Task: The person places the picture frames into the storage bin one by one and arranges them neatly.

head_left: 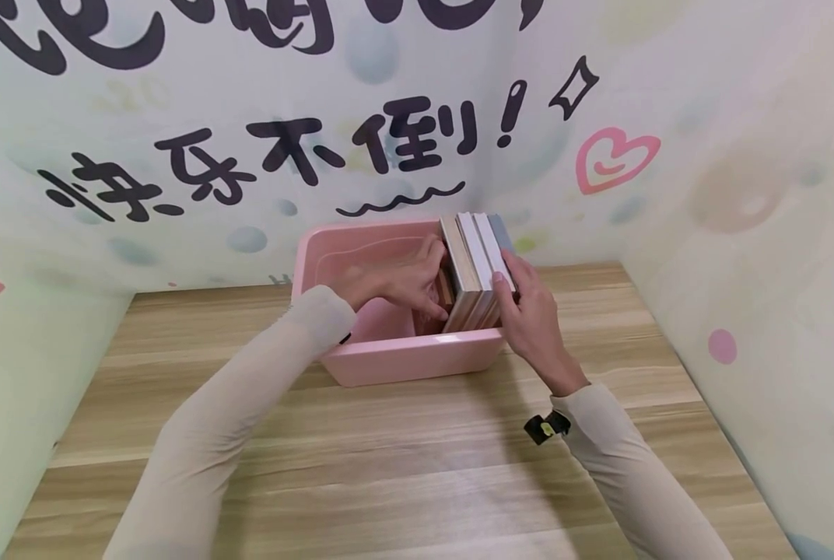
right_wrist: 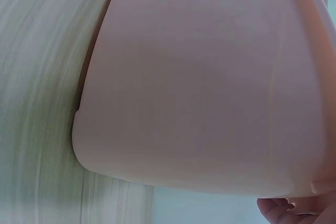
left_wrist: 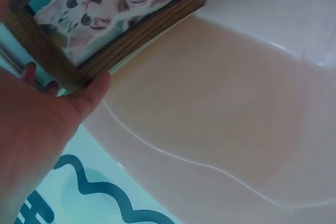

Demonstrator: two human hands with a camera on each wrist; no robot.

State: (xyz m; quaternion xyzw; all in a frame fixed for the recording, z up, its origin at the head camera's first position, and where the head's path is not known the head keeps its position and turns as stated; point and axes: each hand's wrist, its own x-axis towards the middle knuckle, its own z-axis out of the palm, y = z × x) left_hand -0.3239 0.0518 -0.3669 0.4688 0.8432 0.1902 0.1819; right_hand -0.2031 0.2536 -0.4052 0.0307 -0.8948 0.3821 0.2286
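A pink plastic bin [head_left: 411, 359] holds a row of upright flat pieces [head_left: 467, 268] at its right end, with beige, white and blue-grey edges. At the row's left side my left hand [head_left: 411, 281] reaches inside and grips a brown wooden picture frame [left_wrist: 144, 42]. The left wrist view shows a kitten picture [left_wrist: 100, 9] in it, with my thumb at the frame's corner. My right hand [head_left: 534, 317] grips the row's right side, thumb at the near edges and fingers along the outer face. In the right wrist view its fingertips [right_wrist: 275, 211] show beyond the bin's wall.
The bin stands on a wood-grain table [head_left: 389, 467], close to the back wall [head_left: 270, 194] printed with dark characters. A side wall [head_left: 760, 272] rises at the right and another [head_left: 32, 350] at the left. A black strap [head_left: 547, 428] hangs at my right cuff.
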